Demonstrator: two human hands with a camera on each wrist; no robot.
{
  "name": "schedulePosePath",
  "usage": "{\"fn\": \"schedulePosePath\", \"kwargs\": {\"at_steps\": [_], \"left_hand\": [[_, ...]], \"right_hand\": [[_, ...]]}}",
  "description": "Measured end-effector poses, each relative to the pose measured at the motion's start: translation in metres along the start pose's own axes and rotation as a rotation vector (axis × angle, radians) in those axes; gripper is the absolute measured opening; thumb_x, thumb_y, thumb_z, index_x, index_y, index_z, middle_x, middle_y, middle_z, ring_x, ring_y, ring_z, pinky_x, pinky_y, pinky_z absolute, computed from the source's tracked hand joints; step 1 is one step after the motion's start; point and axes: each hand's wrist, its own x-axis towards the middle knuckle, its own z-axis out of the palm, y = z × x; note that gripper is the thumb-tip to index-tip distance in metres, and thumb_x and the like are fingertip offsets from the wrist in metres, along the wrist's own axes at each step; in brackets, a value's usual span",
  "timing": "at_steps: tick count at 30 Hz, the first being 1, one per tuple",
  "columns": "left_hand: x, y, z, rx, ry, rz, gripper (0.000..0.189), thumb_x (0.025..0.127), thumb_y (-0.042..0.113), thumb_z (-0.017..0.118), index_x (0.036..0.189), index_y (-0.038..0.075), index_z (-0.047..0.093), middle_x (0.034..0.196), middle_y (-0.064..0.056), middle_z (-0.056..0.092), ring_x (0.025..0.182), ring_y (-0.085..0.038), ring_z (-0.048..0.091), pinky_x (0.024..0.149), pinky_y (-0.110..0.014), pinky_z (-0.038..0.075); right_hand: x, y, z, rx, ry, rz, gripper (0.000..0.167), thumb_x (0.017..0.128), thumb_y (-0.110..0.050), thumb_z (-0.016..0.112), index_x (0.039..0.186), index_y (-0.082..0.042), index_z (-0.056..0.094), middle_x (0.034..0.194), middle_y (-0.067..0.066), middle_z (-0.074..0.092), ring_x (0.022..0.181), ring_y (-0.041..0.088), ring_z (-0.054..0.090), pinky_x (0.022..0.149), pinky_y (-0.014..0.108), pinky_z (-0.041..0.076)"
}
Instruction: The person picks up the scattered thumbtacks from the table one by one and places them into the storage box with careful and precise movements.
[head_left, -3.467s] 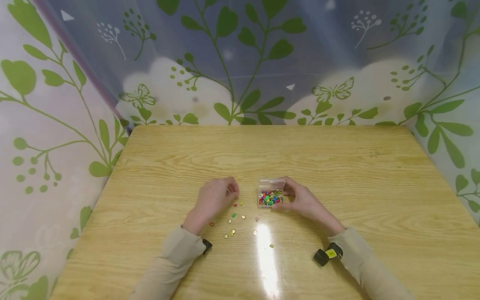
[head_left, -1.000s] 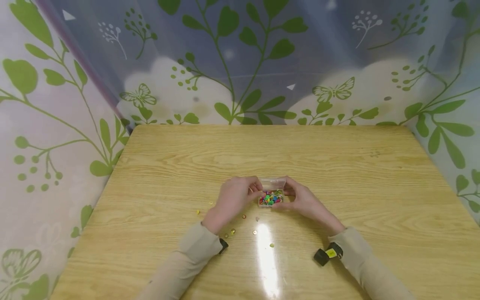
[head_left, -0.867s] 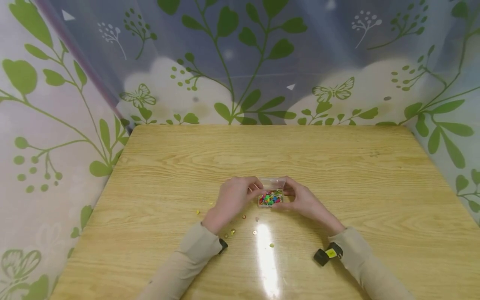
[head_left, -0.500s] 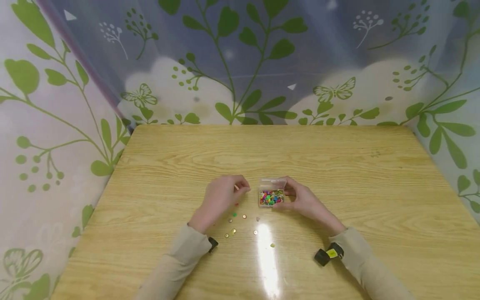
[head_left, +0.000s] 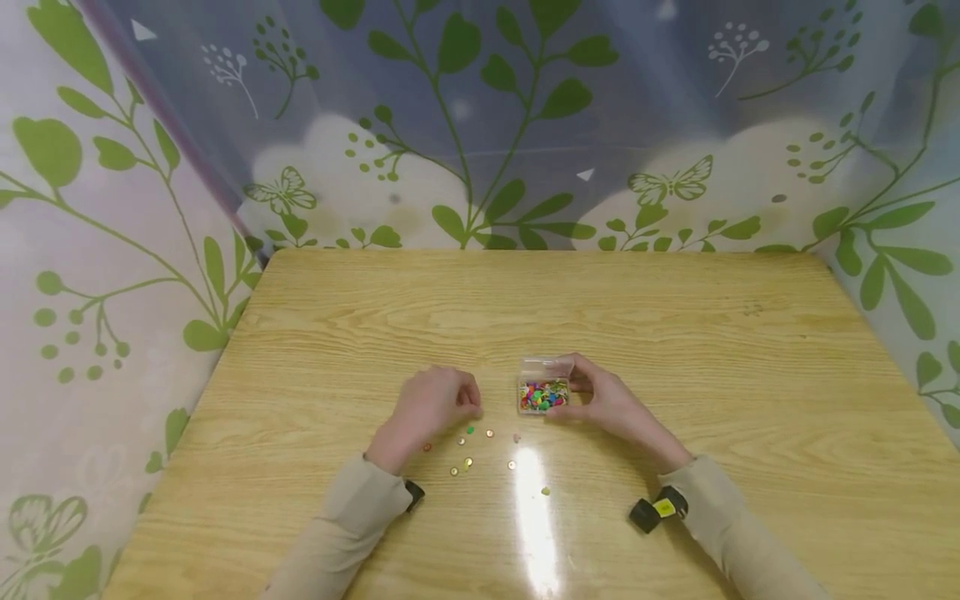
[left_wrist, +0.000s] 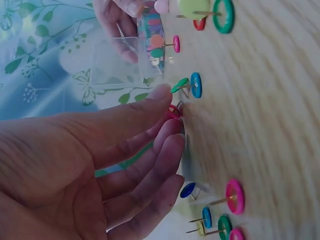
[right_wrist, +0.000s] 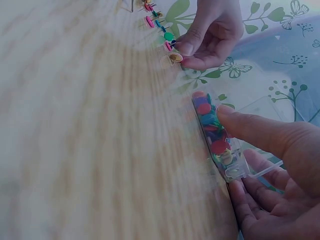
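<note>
The person's left hand is low over the wooden table, thumb and fingertip drawn narrow about 1 red thumbtack; how firmly they pinch it, I can't tell. A weak pinch on so small a head could let it roll out or flick away.

What worries me more is the points: around it several loose tacks lie with their pins up, such as the pink thumbtack and the blue thumbtack. A finger pressed down without looking could be pricked. The green thumbtack sits just on the near side of those fingers, easily knocked aside, and another red tack lies right beside the left wrist, where a dragging sleeve might sweep it off.

To the right, the right hand holds the clear plastic box, its lid open on the far side. It's crowded with assorted tacks, so a jolt or tilt of that hand could spill some.
</note>
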Motion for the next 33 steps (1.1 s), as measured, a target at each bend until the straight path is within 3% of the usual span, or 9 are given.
{"fn": "schedulePosePath", "kwargs": {"at_steps": [9, 17, 21, 30, 33], "left_hand": [[0.003, 0.005, 0.004, 0.025, 0.051, -0.001, 0.012, 0.090, 0.025, 0.078, 0.079, 0.021, 0.073, 0.075, 0.008, 0.068, 0.066, -0.009, 0.056, 0.060, -0.029, 0.047], [0.010, 0.024, 0.007, 0.001, 0.123, 0.091, 0.009, 0.092, 0.026, 0.075, 0.085, 0.022, 0.075, 0.078, 0.009, 0.071, 0.067, -0.008, 0.059, 0.059, -0.026, 0.046], [0.014, 0.034, 0.011, 0.004, 0.162, 0.108, 0.007, 0.094, 0.025, 0.074, 0.088, 0.021, 0.076, 0.081, 0.008, 0.074, 0.068, -0.008, 0.063, 0.056, -0.023, 0.046], [0.021, 0.046, 0.016, -0.009, 0.215, 0.104, 0.008, 0.094, 0.028, 0.074, 0.090, 0.021, 0.077, 0.089, 0.006, 0.077, 0.052, -0.003, 0.048, 0.046, -0.019, 0.038], [0.021, 0.046, 0.015, -0.023, 0.213, 0.101, 0.007, 0.095, 0.026, 0.073, 0.093, 0.020, 0.077, 0.091, 0.004, 0.077, 0.052, -0.003, 0.050, 0.045, -0.019, 0.038]], "right_hand": [[0.000, 0.002, 0.000, -0.015, 0.005, -0.020, 0.069, 0.080, -0.022, 0.088, 0.138, -0.010, 0.053, 0.139, 0.019, 0.058, 0.125, 0.041, 0.058, 0.110, 0.060, 0.038], [0.001, 0.002, 0.000, -0.010, 0.004, -0.031, 0.068, 0.080, -0.021, 0.087, 0.138, -0.009, 0.053, 0.137, 0.020, 0.059, 0.123, 0.041, 0.059, 0.109, 0.058, 0.041], [0.001, 0.001, 0.000, 0.004, 0.000, -0.019, 0.069, 0.080, -0.021, 0.088, 0.138, -0.013, 0.053, 0.138, 0.017, 0.059, 0.124, 0.039, 0.059, 0.109, 0.058, 0.041], [0.001, 0.003, 0.000, 0.007, -0.004, -0.016, 0.068, 0.079, -0.023, 0.088, 0.137, -0.015, 0.054, 0.139, 0.015, 0.058, 0.125, 0.039, 0.058, 0.110, 0.061, 0.038], [0.001, 0.003, 0.000, 0.010, -0.003, -0.018, 0.067, 0.079, -0.021, 0.088, 0.137, -0.015, 0.054, 0.139, 0.015, 0.058, 0.125, 0.038, 0.059, 0.110, 0.060, 0.039]]}}
